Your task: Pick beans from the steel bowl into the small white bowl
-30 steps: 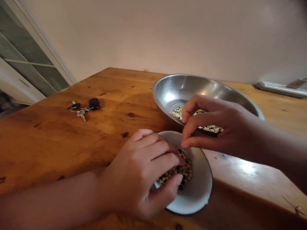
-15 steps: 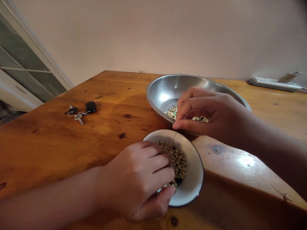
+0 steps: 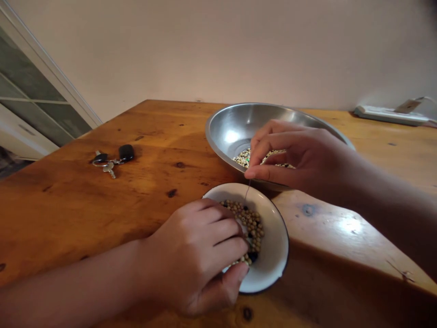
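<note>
- Left hand (image 3: 191, 257): I had it resting on the white enamel dish (image 3: 275, 259), over the near side. The fingers (image 3: 221, 223) were pressed together and curled down, with the tips among the contents; I could not tell whether they gripped anything.
- Dish contents: pale round seeds (image 3: 247, 223) with a few dark ones mixed in, heaped in the middle of the dish and partly covered by the left hand.
- Right hand (image 3: 307, 159): I held it raised between the dish and the stainless steel bowl (image 3: 227, 132), in front of the bowl's near rim. The fingers were curved, not spread, with the thumb (image 3: 254, 173) close under the forefinger.
- Thin dark strand (image 3: 247, 190): it hung from the right thumb tip toward the dish. I could not tell if it was pinched.
- Bowl contents: a shallow layer of similar seeds (image 3: 246, 158) lay in the bottom, apart from the dish.
- Wooden table (image 3: 102, 218): it carried both vessels. A key ring with a black fob (image 3: 126, 153) lay to the left, well apart from both hands.
</note>
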Demonstrator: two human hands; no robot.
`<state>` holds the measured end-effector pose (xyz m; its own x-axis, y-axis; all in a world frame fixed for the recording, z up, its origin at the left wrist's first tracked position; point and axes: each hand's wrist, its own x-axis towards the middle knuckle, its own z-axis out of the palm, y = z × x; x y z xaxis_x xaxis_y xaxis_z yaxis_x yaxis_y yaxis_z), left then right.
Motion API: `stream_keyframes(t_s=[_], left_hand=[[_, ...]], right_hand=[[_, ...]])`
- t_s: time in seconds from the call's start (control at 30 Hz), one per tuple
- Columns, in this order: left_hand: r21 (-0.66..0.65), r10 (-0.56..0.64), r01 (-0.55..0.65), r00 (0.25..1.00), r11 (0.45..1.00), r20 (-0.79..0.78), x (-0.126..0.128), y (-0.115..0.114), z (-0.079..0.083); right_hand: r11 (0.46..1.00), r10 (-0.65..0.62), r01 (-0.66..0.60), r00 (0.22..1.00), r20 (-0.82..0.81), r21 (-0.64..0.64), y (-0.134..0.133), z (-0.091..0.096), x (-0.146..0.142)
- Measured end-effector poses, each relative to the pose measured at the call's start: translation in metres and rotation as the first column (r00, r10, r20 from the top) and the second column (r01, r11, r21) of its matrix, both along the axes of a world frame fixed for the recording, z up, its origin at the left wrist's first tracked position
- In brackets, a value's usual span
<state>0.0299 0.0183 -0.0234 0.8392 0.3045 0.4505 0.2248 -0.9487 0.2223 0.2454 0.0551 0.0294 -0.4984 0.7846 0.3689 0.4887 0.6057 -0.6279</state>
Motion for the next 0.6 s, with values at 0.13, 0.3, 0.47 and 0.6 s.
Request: stream_keyframes(t_s=[0.13,0.3,0.47,0.6], left_hand=[[0.079,0.049,-0.052,0.998,0.996,0.044,0.0008,-0.0008,0.0031],[0.113,0.058,-0.062,0.998,0.992,0.035,0.0024,-0.0006,0.0046],[0.067,0.038,-0.038,0.999,0.997,-0.004,0.0028,-0.0009,-0.0004],[0.048,0.037,-0.038,0.999,0.998,0.014,0.0018,-0.0004,-0.0016]], right_hand=[[1.0,0.01,-0.01,1.0,0.0,0.025,0.0002,0.0004,0.0005],[1.0,0.011,-0.011,1.0,0.019,0.026,-0.0005,0.0023,-0.0003],[0.999,-0.016,0.013,0.998,0.066,0.05,-0.0024,0.0031,-0.0014],[0.99,-0.026,0.019,0.998,0.053,0.138,-0.0003,-0.0003,-0.0007]])
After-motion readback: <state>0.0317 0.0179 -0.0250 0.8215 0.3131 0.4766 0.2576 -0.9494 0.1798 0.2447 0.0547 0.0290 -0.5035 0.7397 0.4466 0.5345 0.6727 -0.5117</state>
